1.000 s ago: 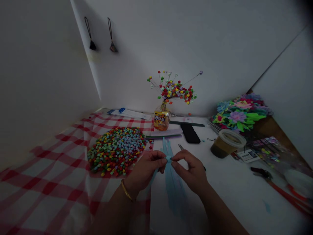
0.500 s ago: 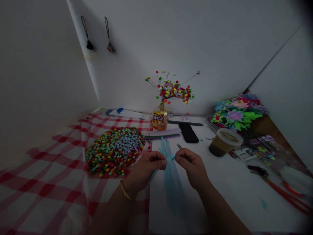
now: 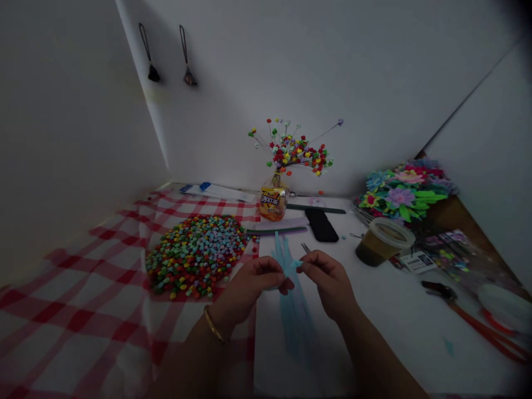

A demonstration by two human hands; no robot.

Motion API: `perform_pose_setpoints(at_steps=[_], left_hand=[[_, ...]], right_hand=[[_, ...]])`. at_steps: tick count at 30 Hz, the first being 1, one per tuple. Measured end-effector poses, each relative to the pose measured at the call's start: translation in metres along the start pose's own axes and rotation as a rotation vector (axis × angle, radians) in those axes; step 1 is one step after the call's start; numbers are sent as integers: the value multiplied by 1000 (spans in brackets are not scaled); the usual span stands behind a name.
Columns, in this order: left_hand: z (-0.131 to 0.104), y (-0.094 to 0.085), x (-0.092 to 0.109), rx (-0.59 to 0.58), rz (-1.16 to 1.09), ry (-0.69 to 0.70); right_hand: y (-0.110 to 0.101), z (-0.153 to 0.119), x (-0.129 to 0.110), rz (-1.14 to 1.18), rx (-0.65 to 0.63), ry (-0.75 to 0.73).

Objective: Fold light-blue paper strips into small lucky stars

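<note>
Between my hands is a small light-blue paper strip (image 3: 294, 266), bent at its middle. My left hand (image 3: 260, 282), a gold bracelet on its wrist, pinches one end. My right hand (image 3: 328, 280) pinches the other end between thumb and forefinger. Below them, a bundle of long light-blue paper strips (image 3: 295, 321) lies on the white tabletop, partly hidden by my fingers. Pointed metal tips (image 3: 306, 247) of a tool show just beyond my right hand; the rest of it is covered. Left of my hands spreads a heap of small multicoloured paper stars (image 3: 199, 255).
A bottle vase (image 3: 273, 203) of stars on stems stands at the back. Nearby lies a black phone (image 3: 322, 225). To the right are a lidded tub of brown liquid (image 3: 384, 242), fuzzy craft flowers (image 3: 403, 191) and orange-handled pliers (image 3: 469, 316). A red-checked cloth (image 3: 83, 282) covers the left.
My fingers have shifted slightly around the blue strip, and its bent part shows more clearly between them. My left hand's lower fingers have opened out a little. The camera view moved slightly.
</note>
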State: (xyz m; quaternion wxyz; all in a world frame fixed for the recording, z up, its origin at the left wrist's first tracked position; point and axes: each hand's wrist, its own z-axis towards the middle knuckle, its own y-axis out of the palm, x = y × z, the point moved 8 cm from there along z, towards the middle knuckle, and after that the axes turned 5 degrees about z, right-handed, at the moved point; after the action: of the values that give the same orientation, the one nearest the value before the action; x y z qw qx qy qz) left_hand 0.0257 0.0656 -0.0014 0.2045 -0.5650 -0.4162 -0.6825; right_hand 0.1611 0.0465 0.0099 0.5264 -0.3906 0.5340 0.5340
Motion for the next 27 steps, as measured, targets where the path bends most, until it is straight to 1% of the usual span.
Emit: perform_pose_setpoints(at_steps=[2, 5, 10, 14, 17, 21, 24, 27], left_hand=[[-1, 2, -1, -24, 16, -14], [-1, 2, -1, -9, 34, -24], [-1, 4, -2, -26, 37, -7], [0, 2, -3, 13, 34, -3], [1, 3, -1, 22, 18, 14], [1, 1, 1, 29, 15, 34], [1, -2, -1, 51, 29, 31], [0, -3, -3, 49, 31, 14]], right_hand=[[1, 0, -1, -16, -10, 4], [3, -1, -2, -36, -29, 7], [10, -3, 0, -73, -77, 39], [15, -5, 3, -96, -130, 60], [18, -6, 3, -65, -160, 59], [19, -6, 1, 10, -147, 63], [17, -5, 0, -2, -118, 44], [14, -4, 0, -32, -94, 31]])
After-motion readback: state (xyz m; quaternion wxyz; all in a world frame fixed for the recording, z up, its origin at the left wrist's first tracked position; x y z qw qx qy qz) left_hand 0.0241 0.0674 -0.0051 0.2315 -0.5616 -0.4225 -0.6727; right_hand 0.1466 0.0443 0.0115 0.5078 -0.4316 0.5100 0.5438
